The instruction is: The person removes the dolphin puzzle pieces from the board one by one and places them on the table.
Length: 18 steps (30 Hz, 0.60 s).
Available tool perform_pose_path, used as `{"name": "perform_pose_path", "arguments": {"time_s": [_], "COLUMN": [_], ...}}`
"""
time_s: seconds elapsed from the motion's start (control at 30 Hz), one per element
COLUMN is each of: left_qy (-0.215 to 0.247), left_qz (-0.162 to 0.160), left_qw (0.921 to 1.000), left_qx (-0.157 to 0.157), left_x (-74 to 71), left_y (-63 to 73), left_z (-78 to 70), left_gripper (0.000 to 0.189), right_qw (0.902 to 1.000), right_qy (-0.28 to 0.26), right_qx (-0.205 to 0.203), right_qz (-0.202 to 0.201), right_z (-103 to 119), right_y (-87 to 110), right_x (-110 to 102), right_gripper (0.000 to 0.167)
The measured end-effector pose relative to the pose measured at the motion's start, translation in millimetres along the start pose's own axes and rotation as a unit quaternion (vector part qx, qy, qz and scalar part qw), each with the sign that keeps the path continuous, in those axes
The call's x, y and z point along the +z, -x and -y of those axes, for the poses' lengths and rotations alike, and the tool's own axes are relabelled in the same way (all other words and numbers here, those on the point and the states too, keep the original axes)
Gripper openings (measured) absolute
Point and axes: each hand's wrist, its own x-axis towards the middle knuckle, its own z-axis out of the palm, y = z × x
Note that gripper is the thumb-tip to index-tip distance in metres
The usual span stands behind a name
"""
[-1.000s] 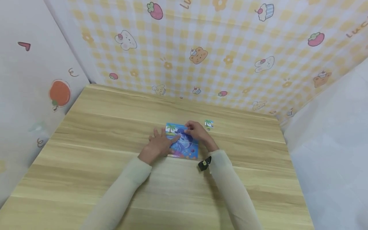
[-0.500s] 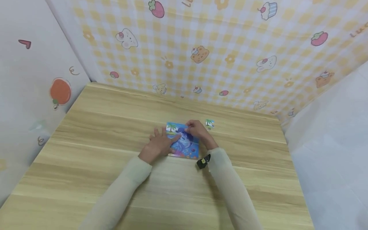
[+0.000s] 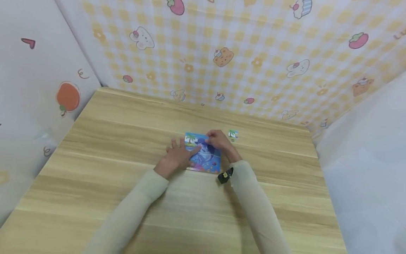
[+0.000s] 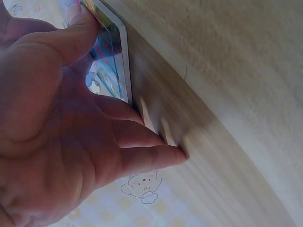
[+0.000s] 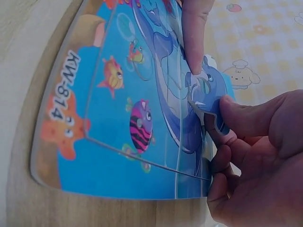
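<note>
A dolphin jigsaw puzzle point(image 3: 207, 164) lies on the table between both hands; its board is marked KW-814 in the right wrist view. My left hand point(image 3: 176, 158) rests at its left side with fingers spread, the thumb reaching over the picture. In the left wrist view, straight fingertips point(image 4: 165, 156) touch the table beside the board's edge. My right hand point(image 3: 220, 141) works at the board's upper right. Its thumb and curled fingers pinch a blue puzzle piece point(image 5: 217, 87) with part of a dolphin, lifted at a tilt. A left-hand digit presses close to that piece.
A small palm-tree picture card point(image 3: 233, 134) lies on the table point(image 3: 190, 215) just right of my right hand. A black wrist camera point(image 3: 225, 175) sits at the right sleeve. A checked, cartoon-printed cloth point(image 3: 196, 46) hangs behind the table, and pale walls stand at both sides.
The head view has tipped slightly, so the scene shifts a little within it. Both hands keep almost the same places on the puzzle.
</note>
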Motion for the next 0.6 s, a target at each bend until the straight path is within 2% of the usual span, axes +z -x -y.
{"name": "perform_pose_path", "arguments": {"time_s": [0.3, 0.6], "left_qy": [0.005, 0.006], "left_qz": [0.003, -0.006], "left_qw": [1.0, 1.0], "left_qx": [-0.002, -0.001], "left_x": [1.0, 0.9], "left_y": [0.4, -1.0], "left_z": [1.9, 1.3], "left_gripper": [0.072, 0.07], "right_qw": [0.9999, 0.9995], "right_qy": [-0.01, 0.012], "right_qx": [0.011, 0.012], "right_qz": [-0.008, -0.026], "right_z": [2.8, 3.1], "right_y": [-2.2, -0.8], "right_x": [3.1, 4.7], "right_gripper": [0.011, 0.014]}}
